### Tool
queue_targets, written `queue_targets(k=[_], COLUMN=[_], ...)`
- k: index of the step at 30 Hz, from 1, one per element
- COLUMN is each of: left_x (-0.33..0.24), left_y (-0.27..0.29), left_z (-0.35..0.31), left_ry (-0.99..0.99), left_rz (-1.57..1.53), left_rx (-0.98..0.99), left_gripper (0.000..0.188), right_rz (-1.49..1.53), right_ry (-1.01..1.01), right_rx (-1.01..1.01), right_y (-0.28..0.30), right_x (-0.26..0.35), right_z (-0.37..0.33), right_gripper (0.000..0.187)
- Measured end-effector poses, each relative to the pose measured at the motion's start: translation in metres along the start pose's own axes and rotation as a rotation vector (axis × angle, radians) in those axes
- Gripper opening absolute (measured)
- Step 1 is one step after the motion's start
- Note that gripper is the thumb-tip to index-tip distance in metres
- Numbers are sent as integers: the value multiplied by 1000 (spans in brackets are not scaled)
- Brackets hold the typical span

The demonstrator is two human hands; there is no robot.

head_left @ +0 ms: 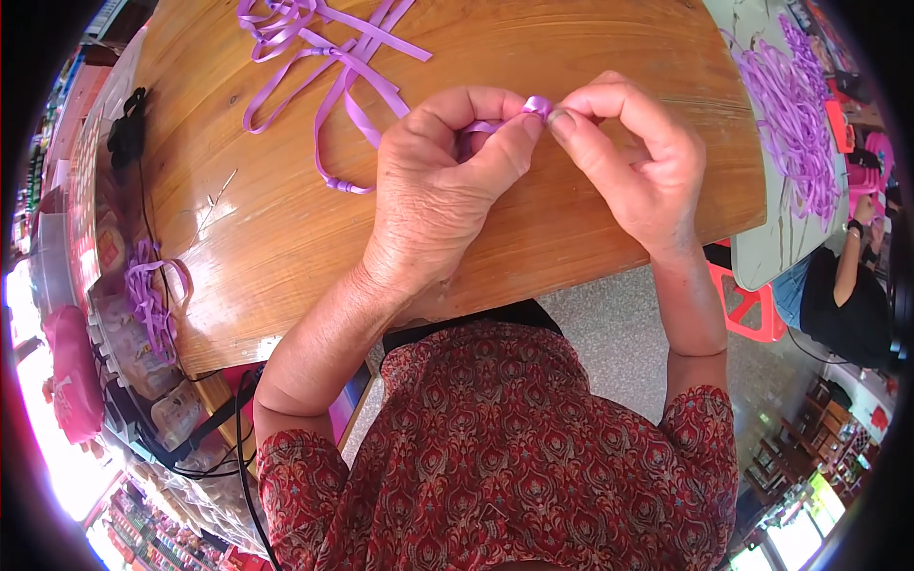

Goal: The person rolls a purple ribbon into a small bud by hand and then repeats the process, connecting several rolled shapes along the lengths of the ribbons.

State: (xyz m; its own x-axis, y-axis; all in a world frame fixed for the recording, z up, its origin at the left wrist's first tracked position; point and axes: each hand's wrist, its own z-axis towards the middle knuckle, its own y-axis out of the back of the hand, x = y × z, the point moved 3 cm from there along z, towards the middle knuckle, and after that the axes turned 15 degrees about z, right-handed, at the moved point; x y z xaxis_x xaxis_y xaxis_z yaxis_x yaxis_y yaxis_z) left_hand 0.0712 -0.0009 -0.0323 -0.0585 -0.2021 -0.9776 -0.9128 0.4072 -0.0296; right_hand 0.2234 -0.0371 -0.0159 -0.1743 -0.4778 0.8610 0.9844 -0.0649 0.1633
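Observation:
Above the wooden table (pixel 286 247) my two hands meet, fingertips almost touching. A small loop of purple ribbon (pixel 538 104) stands up between them. My left hand (pixel 447 157) pinches it between thumb and forefinger, and more of the ribbon runs behind its thumb. The thumb and forefinger of my right hand (pixel 633 152) close on the loop's right side. Whether that hand holds anything more is hidden by its fingers. Left of my left hand, purple ribbon loops (pixel 333 181) with small bands lie on the wood, and more strips pile up at the far edge.
A light-topped table (pixel 776 252) on the right bears a heap of purple ribbons (pixel 795 124). Another purple bunch (pixel 150 295) hangs at the left edge, near a black cable (pixel 145 200) and a pink case (pixel 71 371). Beyond a red stool (pixel 752 309) is another person (pixel 838 281).

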Motion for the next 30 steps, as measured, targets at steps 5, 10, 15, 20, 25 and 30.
queue_targets(k=[5, 10, 15, 20, 25, 30], left_x=[0, 0, 2, 0, 6, 4], left_y=[2, 0, 2, -3, 0, 4], left_z=[-1, 0, 1, -2, 1, 2], left_ry=[-55, -111, -97, -65, -43, -4], left_rz=[-28, 1, -1, -149, -153, -39], left_rx=[33, -17, -7, 64, 59, 48], left_gripper=[14, 7, 8, 9, 9, 12], right_rz=[269, 103, 41, 567, 498, 494], right_ry=[-188, -7, -23, -410, -468, -315], right_rx=[-107, -131, 17, -110, -101, -99], right_y=[-1, -1, -3, 1, 0, 1], right_x=[-6, 2, 0, -11, -10, -10], right_z=[-5, 0, 1, -3, -6, -5], right_gripper=[8, 8, 6, 5, 6, 11])
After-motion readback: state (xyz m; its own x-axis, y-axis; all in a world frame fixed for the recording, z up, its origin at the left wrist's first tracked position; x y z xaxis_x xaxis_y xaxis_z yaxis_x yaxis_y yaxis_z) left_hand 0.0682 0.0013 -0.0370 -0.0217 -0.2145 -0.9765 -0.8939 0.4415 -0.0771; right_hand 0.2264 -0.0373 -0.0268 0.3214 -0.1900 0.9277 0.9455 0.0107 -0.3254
